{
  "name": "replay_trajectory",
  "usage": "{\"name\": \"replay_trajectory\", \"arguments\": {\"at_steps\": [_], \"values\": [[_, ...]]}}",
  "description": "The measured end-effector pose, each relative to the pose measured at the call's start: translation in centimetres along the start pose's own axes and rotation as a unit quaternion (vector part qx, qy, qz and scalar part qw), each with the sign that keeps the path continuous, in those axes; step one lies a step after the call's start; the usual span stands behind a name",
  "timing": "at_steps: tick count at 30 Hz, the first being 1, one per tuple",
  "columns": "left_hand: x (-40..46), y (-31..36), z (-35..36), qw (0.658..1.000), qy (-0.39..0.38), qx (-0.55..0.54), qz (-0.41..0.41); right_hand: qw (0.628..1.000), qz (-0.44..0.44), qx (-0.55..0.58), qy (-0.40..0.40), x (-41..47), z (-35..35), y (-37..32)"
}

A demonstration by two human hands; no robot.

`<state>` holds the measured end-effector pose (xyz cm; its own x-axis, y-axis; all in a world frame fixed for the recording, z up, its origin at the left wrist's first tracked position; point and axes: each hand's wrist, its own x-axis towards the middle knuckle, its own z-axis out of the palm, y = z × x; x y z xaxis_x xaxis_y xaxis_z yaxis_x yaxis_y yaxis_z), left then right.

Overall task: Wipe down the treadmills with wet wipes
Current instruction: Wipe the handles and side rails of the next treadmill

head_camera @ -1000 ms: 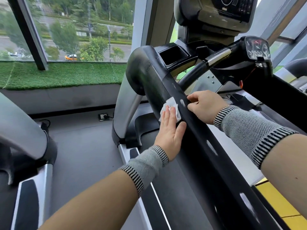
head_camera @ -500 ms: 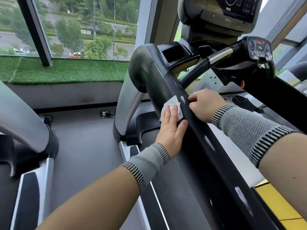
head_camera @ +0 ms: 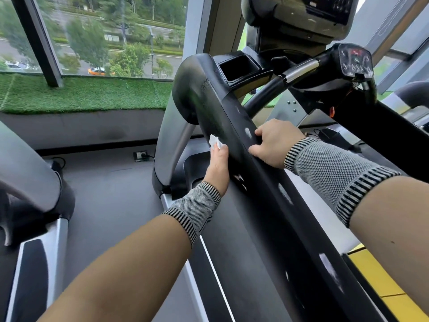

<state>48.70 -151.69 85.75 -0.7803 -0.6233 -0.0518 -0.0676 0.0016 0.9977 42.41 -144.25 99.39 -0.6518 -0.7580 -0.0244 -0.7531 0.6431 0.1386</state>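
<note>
The left hand presses a white wet wipe against the outer, left face of the treadmill's black handrail; its fingers lie along the rail, mostly hidden behind it, and the wipe shows only as a small crumpled corner above the fingertips, so whether the fingers pinch it or lie flat cannot be told; the right hand grips the same handrail from the top, fingers curled over its upper edge, just beside the left hand and a little further up the rail; both wrists wear grey knitted wrist sleeves with black-and-white striped cuffs; pale scuffs dot the rail's top face; the rail curves down at its far end into a silver upright; beyond it sit a black cup recess, a chrome-banded grip bar and a small control pod with red and green buttons, its markings too small to read; the console above carries printing that is illegible; a 2nd treadmill stands at the left; a wall socket sits low under the window, where artificial grass lines the sill.
</note>
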Motion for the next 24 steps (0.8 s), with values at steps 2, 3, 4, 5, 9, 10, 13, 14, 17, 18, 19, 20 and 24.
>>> {"name": "replay_trajectory", "arguments": {"at_steps": [2, 3, 4, 5, 9, 10, 13, 14, 17, 18, 19, 20, 24], "values": [[-0.9, -0.6, 0.4, 1.000, -0.013, -0.001, 0.010, 1.000, -0.002, -0.004, 0.001, -0.1, 0.0, 0.0], [-1.7, -1.3, 0.9, 0.999, -0.021, -0.018, 0.038, 1.000, -0.004, -0.006, 0.002, -0.3, 0.0, 0.0], [-2.5, -2.1, 1.4, 0.996, -0.025, -0.044, 0.068, 1.000, -0.005, -0.008, 0.002, -0.4, 0.0, 0.0], [-3.0, -2.9, 1.9, 0.995, -0.019, -0.063, 0.081, 1.000, -0.006, -0.010, 0.004, -0.5, 0.0, -0.1], [-1.4, -3.6, 1.7, 0.995, -0.008, -0.075, 0.070, 1.000, -0.006, -0.015, 0.006, -0.6, 0.1, -0.2], [-0.5, -3.5, 1.4, 0.994, -0.003, -0.091, 0.062, 1.000, -0.005, -0.015, 0.005, -0.6, 0.1, -0.2], [1.8, -2.5, 0.2, 0.994, 0.006, -0.106, 0.008, 1.000, -0.003, -0.011, 0.005, -0.7, 0.1, -0.1], [2.0, -2.4, 0.1, 0.995, 0.004, -0.105, 0.001, 1.000, -0.001, -0.008, 0.005, -0.6, 0.1, 0.0], [0.1, -2.5, 1.1, 0.994, -0.006, -0.104, 0.028, 1.000, 0.001, -0.001, 0.006, -0.4, 0.3, 0.2], [-1.2, -2.8, 1.7, 0.995, -0.009, -0.089, 0.051, 1.000, 0.004, 0.004, 0.005, -0.4, 0.3, 0.2], [-2.6, -3.3, 2.3, 0.994, -0.011, -0.079, 0.073, 1.000, 0.006, 0.009, 0.005, -0.4, 0.4, 0.2], [-3.9, -3.6, 2.7, 0.993, -0.017, -0.082, 0.085, 1.000, 0.007, 0.014, 0.005, -0.4, 0.4, 0.2], [-6.4, -3.2, 3.6, 0.993, -0.029, -0.076, 0.087, 1.000, 0.006, 0.016, -0.001, -0.8, 0.4, 0.2]]}}
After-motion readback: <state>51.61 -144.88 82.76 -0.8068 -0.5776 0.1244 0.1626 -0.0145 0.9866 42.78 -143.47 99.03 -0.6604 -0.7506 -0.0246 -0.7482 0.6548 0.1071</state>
